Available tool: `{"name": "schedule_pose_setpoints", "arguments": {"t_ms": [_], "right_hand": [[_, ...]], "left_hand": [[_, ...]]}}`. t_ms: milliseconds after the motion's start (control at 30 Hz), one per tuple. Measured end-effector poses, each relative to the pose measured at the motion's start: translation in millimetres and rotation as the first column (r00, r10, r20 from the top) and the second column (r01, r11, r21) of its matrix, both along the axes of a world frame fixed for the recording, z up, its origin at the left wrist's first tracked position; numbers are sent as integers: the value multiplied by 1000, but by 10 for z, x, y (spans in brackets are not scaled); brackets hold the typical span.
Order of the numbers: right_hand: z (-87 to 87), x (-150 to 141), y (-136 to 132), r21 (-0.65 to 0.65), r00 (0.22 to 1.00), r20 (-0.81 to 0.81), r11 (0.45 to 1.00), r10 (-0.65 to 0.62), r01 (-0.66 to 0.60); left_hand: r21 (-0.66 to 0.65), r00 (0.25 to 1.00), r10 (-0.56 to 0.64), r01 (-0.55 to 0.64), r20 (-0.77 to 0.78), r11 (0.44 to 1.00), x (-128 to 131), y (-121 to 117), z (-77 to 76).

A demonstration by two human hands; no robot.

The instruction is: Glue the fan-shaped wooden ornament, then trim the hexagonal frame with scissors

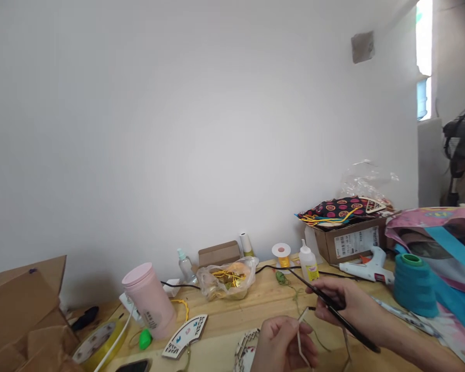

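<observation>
Cardboard box (pixel 21 310), flaps open, recorded at lower left of the frame. Pink canister (pixel 153 305) upright on the tabletop (pixel 213 319); to its right, fan-shaped piece (pixel 185 336) lying flat. Latticed piece (pixel 245 352) at lower centre, beside the left hand (pixel 279 343); it could be nudged or bent if the wrist were swept sideways. Left grip: fingers together on a pale bent strip (pixel 300 343), lower right of centre; slip or kinking is judged possible if the pinch is loosened or pressed unevenly. Loose green strand (pixel 296 297) near both hands; a snag could be caused by careless lifting. Glue bottle (pixel 308 264) upright; it could be tipped by the black tool (pixel 329 302), around which the right hand (pixel 343 305) is closed. Its exact type cannot be told.
</observation>
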State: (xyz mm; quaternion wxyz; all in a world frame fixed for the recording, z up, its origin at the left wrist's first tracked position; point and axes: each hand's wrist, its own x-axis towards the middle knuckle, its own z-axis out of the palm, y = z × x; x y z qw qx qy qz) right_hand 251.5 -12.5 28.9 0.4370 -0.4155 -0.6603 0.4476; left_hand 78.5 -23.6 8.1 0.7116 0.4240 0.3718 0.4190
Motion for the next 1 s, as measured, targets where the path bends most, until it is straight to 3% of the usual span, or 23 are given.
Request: {"name": "schedule_pose_setpoints", "arguments": {"t_ms": [133, 233, 333, 467, 600, 900, 1000], "right_hand": [[-81, -86, 76, 119, 992, 125, 993, -15, 0], [-202, -118, 70, 126, 990, 123, 990, -71, 55], [-259, -66, 63, 128, 971, 59, 966, -232, 223], [-259, 27, 77, 122, 913, -30, 905, -407, 408], [-260, 11, 54, 106, 932, 17, 927, -363, 359], [-217, -183, -180, 108, 986, 107, 987, -128, 116], [-251, -196, -191, 126, 960, 228, 983, -163, 137]], "left_hand": [[-53, 1000, 13, -13, 8, 998, 28, 29, -92], [-54, 1000, 19, -18, 19, 998, 40, 44, -130], [-55, 993, 97, -93, 64, 994, 50, 37, -91], [-57, 944, 296, -291, 144, 955, 53, 54, -25], [-43, 891, 413, -412, 189, 910, 52, 108, -56], [-40, 830, 522, -525, 195, 850, 4, 100, -95], [-36, 814, 551, -555, 183, 831, -40, 104, -128]]}}
